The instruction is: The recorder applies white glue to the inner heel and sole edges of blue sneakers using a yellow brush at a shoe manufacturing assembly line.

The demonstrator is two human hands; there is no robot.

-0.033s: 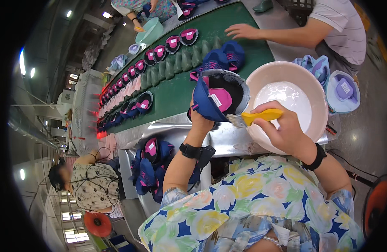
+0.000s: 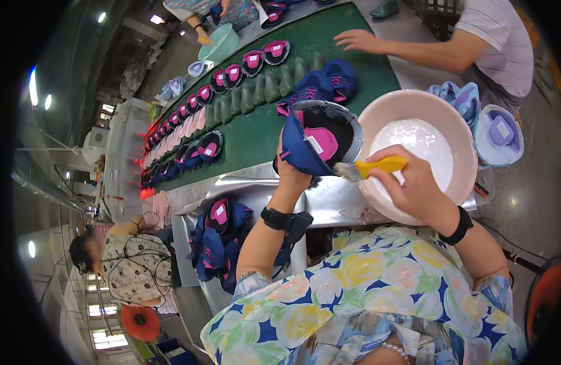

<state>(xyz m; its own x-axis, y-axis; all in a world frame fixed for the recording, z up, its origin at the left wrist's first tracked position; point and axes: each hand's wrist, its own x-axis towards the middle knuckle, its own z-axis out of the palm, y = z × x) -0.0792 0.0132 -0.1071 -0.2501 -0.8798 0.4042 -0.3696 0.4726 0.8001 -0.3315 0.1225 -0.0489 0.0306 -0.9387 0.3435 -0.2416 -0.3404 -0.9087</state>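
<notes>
My left hand (image 2: 290, 174) is wrapped round a navy blue shoe upper (image 2: 304, 152), tilted with its opening toward me. Inside it show a black lining, a pink patch with a white label, and a greyish rim. In my right hand (image 2: 411, 188) is a paintbrush (image 2: 387, 165) with a yellow handle, held in a pinch. Its pale bristles are at the lower rim of the upper; whether they touch it I cannot tell. Under and beyond my right hand stands a pale pink basin (image 2: 464, 131) holding white liquid (image 2: 414, 141). Some fingers of my left hand are hidden behind the upper.
A green conveyor belt (image 2: 250, 137) carries rows of blue uppers and dark green shoe lasts (image 2: 271, 88). Across it reaches a co-worker's hand (image 2: 358, 41). Light blue uppers (image 2: 499, 134) lie right of the basin; a metal tray (image 2: 184, 243) at lower left holds several navy uppers.
The brush has shifted slightly to the right along the upper's lower rim, its handle a little more level. My left hand and the upper have barely moved.
</notes>
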